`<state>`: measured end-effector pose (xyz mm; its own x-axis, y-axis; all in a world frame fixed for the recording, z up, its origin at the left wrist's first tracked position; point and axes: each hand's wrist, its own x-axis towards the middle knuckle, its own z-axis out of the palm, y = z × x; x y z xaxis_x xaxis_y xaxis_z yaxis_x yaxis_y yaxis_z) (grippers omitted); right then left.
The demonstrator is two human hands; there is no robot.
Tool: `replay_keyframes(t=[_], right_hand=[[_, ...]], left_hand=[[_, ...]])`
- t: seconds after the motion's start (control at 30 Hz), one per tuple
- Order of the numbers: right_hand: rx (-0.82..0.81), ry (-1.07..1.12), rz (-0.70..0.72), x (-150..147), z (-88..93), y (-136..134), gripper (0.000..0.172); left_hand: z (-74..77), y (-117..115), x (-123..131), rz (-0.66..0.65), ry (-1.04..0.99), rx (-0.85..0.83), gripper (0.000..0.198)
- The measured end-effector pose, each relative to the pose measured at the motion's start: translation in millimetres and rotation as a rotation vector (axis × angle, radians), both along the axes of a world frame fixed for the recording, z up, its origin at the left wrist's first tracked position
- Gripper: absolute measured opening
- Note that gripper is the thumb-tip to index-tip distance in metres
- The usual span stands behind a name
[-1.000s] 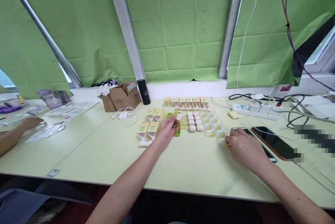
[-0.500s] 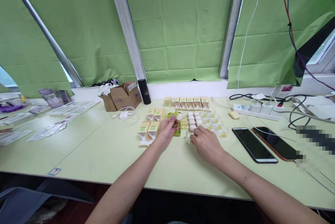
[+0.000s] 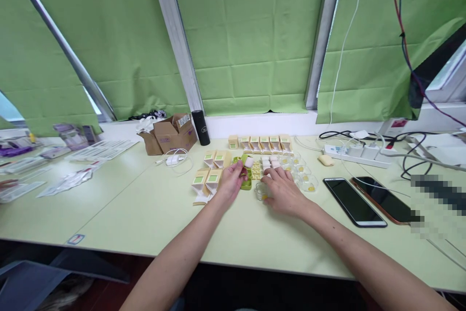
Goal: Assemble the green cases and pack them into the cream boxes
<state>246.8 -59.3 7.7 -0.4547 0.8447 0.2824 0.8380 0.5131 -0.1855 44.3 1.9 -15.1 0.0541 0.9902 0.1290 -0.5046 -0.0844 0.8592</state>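
Note:
My left hand (image 3: 232, 181) is closed on a small pale pink-white block (image 3: 249, 162), pinched at the fingertips above a green tray (image 3: 246, 185). The fingers of my right hand (image 3: 286, 190) are spread, with the thumb low and the other fingers reaching over the pink-white blocks (image 3: 265, 161). Between its thumb and forefinger lies a clear plastic case (image 3: 260, 190) on the table; whether the fingers touch it I cannot tell. Small yellow pieces (image 3: 256, 170) sit in rows between the hands. More clear cases with yellow inside (image 3: 308, 184) stand to the right, partly hidden by my right hand.
Open small cartons with green squares (image 3: 198, 181) stand left, and a row of similar cartons (image 3: 265, 144) behind. Farther back are a cardboard box (image 3: 174, 134) and a black bottle (image 3: 201, 127). Two phones (image 3: 355, 202) and a power strip (image 3: 371, 155) lie right.
My right hand has loosened from the clear case, its fingers spreading and reaching forward over the pink-white blocks. The case now lies on the table. My left hand has barely moved.

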Motion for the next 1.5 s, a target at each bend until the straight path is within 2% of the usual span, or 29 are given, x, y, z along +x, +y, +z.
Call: replay_keyframes(t=[0.1, 0.17, 0.3, 0.37, 0.43, 0.53, 0.7, 1.0, 1.17, 1.33, 1.5], right_hand=[[-0.062, 0.160, 0.008, -2, -0.7, 9, 0.043], [-0.135, 0.392, 0.021, -3, 1.9, 17, 0.043], [-0.449, 1.190, 0.146, -5, 9.7, 32, 0.047], [-0.598, 1.488, 0.253, -7, 10.9, 35, 0.049], [-0.703, 1.671, 0.339, -11, 8.2, 36, 0.046], [-0.795, 1.799, 0.397, -16, -1.6, 35, 0.041], [-0.861, 1.862, 0.420, -19, -16.8, 37, 0.039], [-0.687, 1.895, 0.262, -22, -24.6, 37, 0.059], [-0.524, 1.768, 0.143, -28, -27.4, 38, 0.066], [-0.387, 1.600, 0.148, -35, -30.9, 37, 0.072], [-0.306, 1.450, 0.101, -38, -31.8, 33, 0.066]], left_hand=[[-0.5, 1, -1, 0.014, -0.002, 0.006, 0.054], [0.0, 2, -2, 0.032, -0.008, 0.013, 0.054], [2.3, 5, -4, 0.099, -0.030, 0.028, 0.053], [2.9, 6, -6, 0.120, -0.035, 0.026, 0.053], [2.8, 6, -6, 0.124, -0.030, 0.027, 0.052], [2.1, 6, -7, 0.113, -0.017, 0.041, 0.053], [2.4, 4, -5, 0.117, 0.001, 0.048, 0.055], [3.9, 2, 0, 0.132, 0.018, 0.048, 0.058], [4.1, 1, 0, 0.139, 0.041, 0.050, 0.059], [4.1, -1, 0, 0.144, 0.083, 0.067, 0.059], [4.5, -2, 1, 0.149, 0.092, 0.088, 0.058]])
